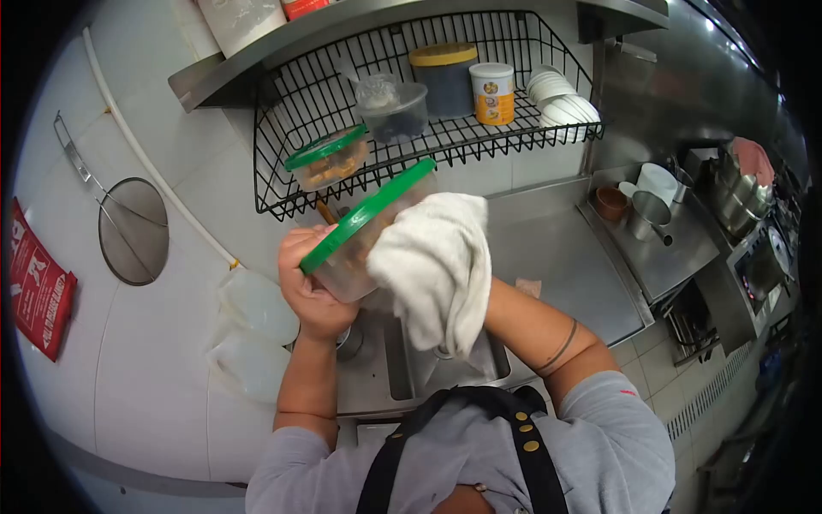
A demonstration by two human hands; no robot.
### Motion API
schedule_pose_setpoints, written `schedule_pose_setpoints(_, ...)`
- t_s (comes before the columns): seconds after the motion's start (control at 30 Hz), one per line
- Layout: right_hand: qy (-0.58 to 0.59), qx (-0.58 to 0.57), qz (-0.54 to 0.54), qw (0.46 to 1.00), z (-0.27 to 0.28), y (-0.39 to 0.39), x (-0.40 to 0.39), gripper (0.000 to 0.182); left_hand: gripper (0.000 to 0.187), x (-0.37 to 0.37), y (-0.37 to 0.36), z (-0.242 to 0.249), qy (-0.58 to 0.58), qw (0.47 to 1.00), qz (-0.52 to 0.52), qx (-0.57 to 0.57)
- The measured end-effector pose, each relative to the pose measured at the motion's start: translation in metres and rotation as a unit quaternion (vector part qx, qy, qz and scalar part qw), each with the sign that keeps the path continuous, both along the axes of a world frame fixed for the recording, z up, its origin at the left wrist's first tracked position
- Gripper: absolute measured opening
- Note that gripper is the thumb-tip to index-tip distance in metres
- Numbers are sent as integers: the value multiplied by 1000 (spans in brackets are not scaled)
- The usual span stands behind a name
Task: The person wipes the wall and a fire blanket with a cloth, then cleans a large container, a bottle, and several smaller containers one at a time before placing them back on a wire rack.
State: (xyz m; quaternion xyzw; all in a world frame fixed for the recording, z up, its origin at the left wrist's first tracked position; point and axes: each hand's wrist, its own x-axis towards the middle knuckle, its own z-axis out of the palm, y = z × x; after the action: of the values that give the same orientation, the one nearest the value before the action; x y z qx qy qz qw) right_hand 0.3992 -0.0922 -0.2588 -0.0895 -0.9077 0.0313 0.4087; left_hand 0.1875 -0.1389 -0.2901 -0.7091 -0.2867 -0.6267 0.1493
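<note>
My left hand (312,287) grips a clear plastic tub (344,264) with a green lid (372,214), held tilted above the sink (398,364). A white cloth (437,265) covers my right hand, which presses it against the tub's side and base; the fingers are hidden under the cloth. Behind the tub, a similar green-lidded container (327,163) with orange-brown contents stands at the front left of the black wire rack (411,154).
The rack also holds a yellow-lidded jar (445,81), an orange-and-white can (492,94) and white bowls (565,107). A strainer (133,230) hangs on the left wall. Metal pots (649,214) stand on the right counter.
</note>
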Motion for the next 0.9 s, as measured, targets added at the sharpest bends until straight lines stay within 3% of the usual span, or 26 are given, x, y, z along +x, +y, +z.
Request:
schedule_pose_setpoints(0.03,146,-2,61,987,-44,29,-13,43,57,1,-1,-3,1,1000,1,5)
schedule_pose_setpoints(0.1,182,-184,64,964,-54,31,-16,43,57,0,-1,-8,-14,999,13,-32)
schedule_pose_setpoints(0.13,202,-159,75,963,-53,30,-26,45,52,5,0,-8,-63,996,0,-63)
schedule_pose_setpoints(0.17,31,33,-90,995,-49,37,-17,47,52,2,3,-10,-61,996,0,-59)
schedule_pose_setpoints(0.23,168,2,-10,986,-64,9,-46,46,53,-7,13,-14,5,998,62,-33)
schedule_pose_setpoints(0.37,87,22,47,995,-45,21,-30,50,54,12,3,-3,-34,999,9,-22)
schedule_pose_setpoints(0.4,114,-69,87,987,-50,24,-33,49,56,11,2,-3,-20,1000,4,-16)
schedule_pose_setpoints(0.5,85,-2,46,995,-53,31,-22,48,56,13,-3,-9,-23,999,-8,-44)
schedule_pose_setpoints(0.57,46,-25,28,998,-50,27,-13,45,63,5,-8,-21,11,997,-5,-82)
schedule_pose_setpoints(0.63,123,9,-71,990,-68,33,0,44,68,5,-13,-28,-120,980,-88,-131)
schedule_pose_setpoints(0.67,192,-138,-30,971,-122,79,-22,47,75,-1,-14,-30,-105,984,-69,-122)
schedule_pose_setpoints(0.7,191,-135,-28,972,-120,74,-21,47,75,0,-13,-30,-106,985,-69,-119)
schedule_pose_setpoints(0.77,316,-136,-54,937,-117,62,-18,56,77,5,-12,-30,-186,971,-100,-111)
schedule_pose_setpoints(0.8,399,-140,20,906,-107,50,-22,66,77,8,-7,-29,-183,972,-104,-106)
schedule_pose_setpoints(0.83,401,-135,20,906,-86,38,-24,66,80,12,0,-30,-201,968,-127,-82)
schedule_pose_setpoints(0.9,501,-124,91,851,-56,13,-27,72,83,16,9,-39,-219,962,-148,-61)
